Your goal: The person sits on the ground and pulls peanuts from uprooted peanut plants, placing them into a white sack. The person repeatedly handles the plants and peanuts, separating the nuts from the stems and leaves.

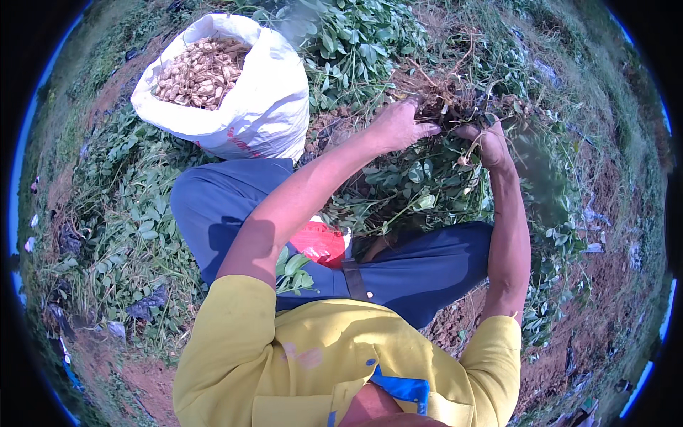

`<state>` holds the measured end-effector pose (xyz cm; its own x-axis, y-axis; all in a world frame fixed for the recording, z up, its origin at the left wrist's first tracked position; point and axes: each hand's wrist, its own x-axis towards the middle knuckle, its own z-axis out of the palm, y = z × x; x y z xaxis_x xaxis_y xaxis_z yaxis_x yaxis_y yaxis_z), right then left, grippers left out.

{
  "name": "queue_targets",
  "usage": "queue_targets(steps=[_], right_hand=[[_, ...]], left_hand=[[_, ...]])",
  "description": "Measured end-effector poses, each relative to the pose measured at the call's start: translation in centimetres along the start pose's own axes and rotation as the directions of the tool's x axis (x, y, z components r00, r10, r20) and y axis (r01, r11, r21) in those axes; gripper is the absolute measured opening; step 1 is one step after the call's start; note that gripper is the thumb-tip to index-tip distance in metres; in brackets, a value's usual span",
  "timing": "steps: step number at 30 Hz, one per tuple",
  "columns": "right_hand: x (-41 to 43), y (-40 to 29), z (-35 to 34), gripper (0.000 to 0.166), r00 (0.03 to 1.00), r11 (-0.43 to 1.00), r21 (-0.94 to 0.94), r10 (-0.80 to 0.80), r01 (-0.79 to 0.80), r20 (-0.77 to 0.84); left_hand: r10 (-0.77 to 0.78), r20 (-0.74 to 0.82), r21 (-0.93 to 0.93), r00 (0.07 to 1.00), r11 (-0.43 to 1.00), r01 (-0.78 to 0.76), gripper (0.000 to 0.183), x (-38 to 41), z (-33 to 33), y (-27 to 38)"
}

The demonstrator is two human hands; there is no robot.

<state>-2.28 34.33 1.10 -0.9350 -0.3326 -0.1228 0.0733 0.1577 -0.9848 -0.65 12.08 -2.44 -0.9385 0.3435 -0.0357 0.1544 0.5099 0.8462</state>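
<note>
My left hand [400, 124] and my right hand [492, 144] are side by side at the root end of a bunch of uprooted peanut plants [445, 99]. My left fingers grip the tangled roots from the left; the right fingers and thumb close on them from the right, with a few pods dangling by that hand. Leafy stems hang below, over my crossed legs. At the upper left, a white woven sack [272, 91] stands with its rim rolled down, filled high with peanuts in the shell [200, 74].
Heaps of green peanut plants [363, 42] lie beyond the sack and at my left [133, 213]. Scraps of dark plastic film [147, 303] are scattered over reddish soil [144, 379]. A red and white plastic bag [320, 245] lies in my lap.
</note>
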Motion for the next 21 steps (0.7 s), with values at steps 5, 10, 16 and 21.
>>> queue_targets(steps=[5, 10, 16, 21], right_hand=[[0.7, 0.0, 0.6, 0.034, 0.995, 0.979, -0.179, 0.092, -0.095, -0.026], [2.2, 2.3, 1.0, 0.033, 0.992, 0.953, -0.296, 0.098, -0.071, 0.075], [4.3, 8.2, 0.7, 0.041, 0.950, 0.795, -0.538, -0.311, 0.280, 0.036], [3.9, 5.7, 1.0, 0.037, 0.979, 0.922, -0.331, -0.170, 0.200, 0.115]], left_hand=[[-0.002, 0.105, 0.158, 0.994, 0.987, -0.015, 0.043, 0.4, 0.7, -3.4], [-0.220, 0.372, -0.004, 0.902, 0.971, 0.238, 0.041, -0.6, -1.8, -1.6], [-0.320, 0.477, -0.486, 0.819, 0.679, 0.549, 0.028, -1.0, -0.1, -1.3], [-0.281, 0.526, -0.558, 0.802, 0.598, 0.576, 0.022, -3.2, -0.4, 0.6]])
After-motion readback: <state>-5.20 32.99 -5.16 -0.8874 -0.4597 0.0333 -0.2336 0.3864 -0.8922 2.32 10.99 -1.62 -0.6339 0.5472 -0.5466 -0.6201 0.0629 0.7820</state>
